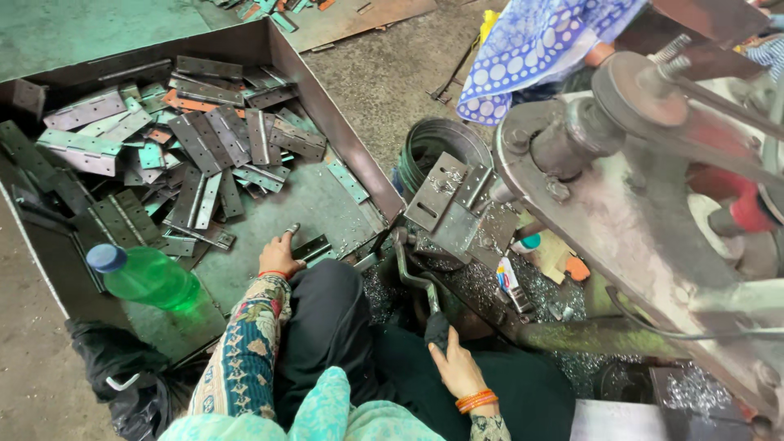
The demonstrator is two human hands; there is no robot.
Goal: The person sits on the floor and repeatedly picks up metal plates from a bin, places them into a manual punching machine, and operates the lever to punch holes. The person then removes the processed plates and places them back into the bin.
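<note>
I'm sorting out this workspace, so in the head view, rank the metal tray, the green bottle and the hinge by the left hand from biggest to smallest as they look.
1. Metal tray, by far the largest.
2. Green bottle, lying on its side.
3. Hinge under the left hand, smallest.
No pair looks close enough to doubt.

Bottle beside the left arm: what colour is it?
Green bottle with a blue cap, clearest in the head view.

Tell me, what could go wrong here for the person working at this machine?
The left hand reaches bare among grey metal hinge plates with sharp-looking edges, so a cut seems possible. The right hand grips the bent metal lever close to the machine's clamp, where loose sleeves might catch. Shiny metal shavings could prick skin.
</note>
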